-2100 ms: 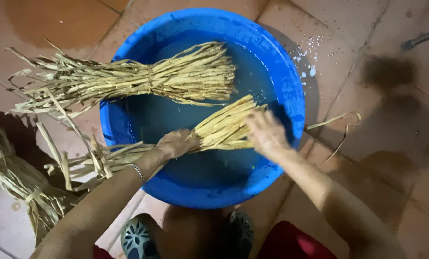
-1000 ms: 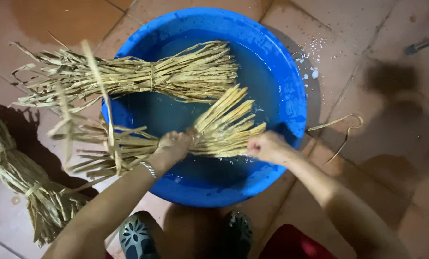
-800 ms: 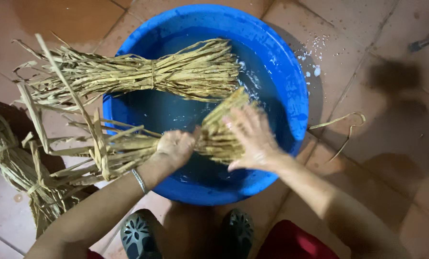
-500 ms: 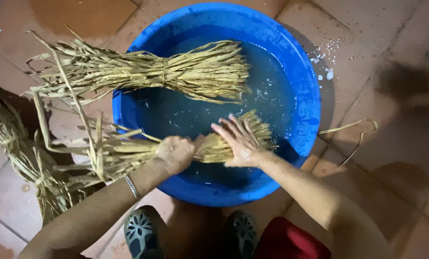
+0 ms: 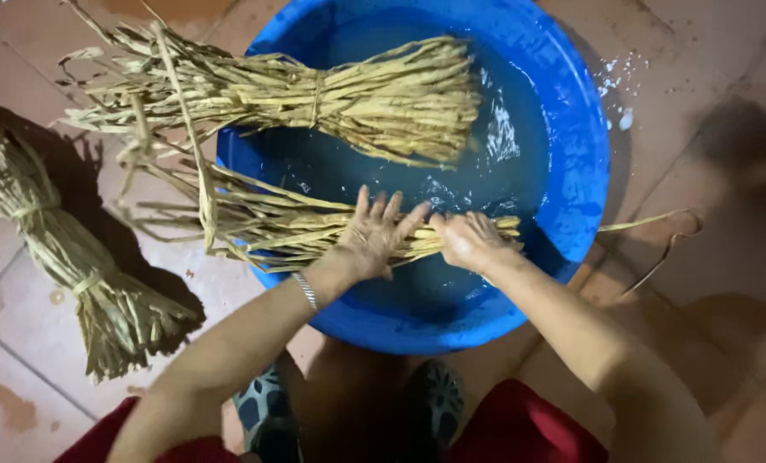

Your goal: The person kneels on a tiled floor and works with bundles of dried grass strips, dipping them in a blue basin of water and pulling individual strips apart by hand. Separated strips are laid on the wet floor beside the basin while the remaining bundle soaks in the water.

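Note:
A round blue basin (image 5: pixel 584 163) holds water on a tiled floor. Across its near side lies a bundle of dried straw-coloured strips (image 5: pixel 263 227), one end in the water, the loose end hanging over the left rim. My left hand (image 5: pixel 374 233) lies flat on that bundle with fingers spread. My right hand (image 5: pixel 468 240) is curled around the wet end of the same bundle. A second tied bundle (image 5: pixel 366 94) rests across the far side of the basin, its cut end in the water.
A third tied bundle (image 5: pixel 66 266) lies on the floor to the left of the basin. A single loose strip (image 5: pixel 657 244) curls on the tiles at the right. Water drops (image 5: pixel 618 86) spot the floor beyond the rim. My sandalled feet (image 5: pixel 267 407) are below the basin.
The near bundle has been pushed lower and flatter into the water. My left hand has opened flat onto it, and my right hand has closed around its wet end.

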`<state>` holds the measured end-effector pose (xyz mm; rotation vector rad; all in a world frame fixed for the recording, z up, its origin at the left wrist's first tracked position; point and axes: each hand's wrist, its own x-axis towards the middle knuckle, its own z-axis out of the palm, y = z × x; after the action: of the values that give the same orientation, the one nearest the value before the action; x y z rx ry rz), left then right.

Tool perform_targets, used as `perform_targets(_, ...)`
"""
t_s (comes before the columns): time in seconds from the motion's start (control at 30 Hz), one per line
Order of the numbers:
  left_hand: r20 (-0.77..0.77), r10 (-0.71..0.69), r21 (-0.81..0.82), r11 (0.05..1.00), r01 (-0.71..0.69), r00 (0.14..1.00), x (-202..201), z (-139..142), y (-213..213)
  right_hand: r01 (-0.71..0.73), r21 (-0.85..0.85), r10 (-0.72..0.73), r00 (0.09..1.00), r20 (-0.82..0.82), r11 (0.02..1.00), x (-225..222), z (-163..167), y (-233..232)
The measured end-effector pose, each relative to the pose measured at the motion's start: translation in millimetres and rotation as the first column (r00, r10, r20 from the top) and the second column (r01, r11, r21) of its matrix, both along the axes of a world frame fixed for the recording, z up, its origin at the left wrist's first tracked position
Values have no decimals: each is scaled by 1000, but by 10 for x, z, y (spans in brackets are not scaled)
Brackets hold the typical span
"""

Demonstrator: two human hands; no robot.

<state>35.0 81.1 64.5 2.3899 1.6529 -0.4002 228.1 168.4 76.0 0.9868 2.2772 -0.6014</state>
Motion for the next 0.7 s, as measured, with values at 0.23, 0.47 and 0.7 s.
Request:
perform_targets(0.23,76,143,-85,987,-137,987,-40,-1189,-39,27,-103,-10,986,164,994,-109,448,57)
perform_targets(0.47,233,261,-343,923,-172,937,-121,-1278,-124,-19,-44,25,992,124,999,11,-218,-41)
perform_targets(0.7,142,206,-303,940,-155,968,-18,-101,-65,-31,82,29,999,29,996,428,-313,149)
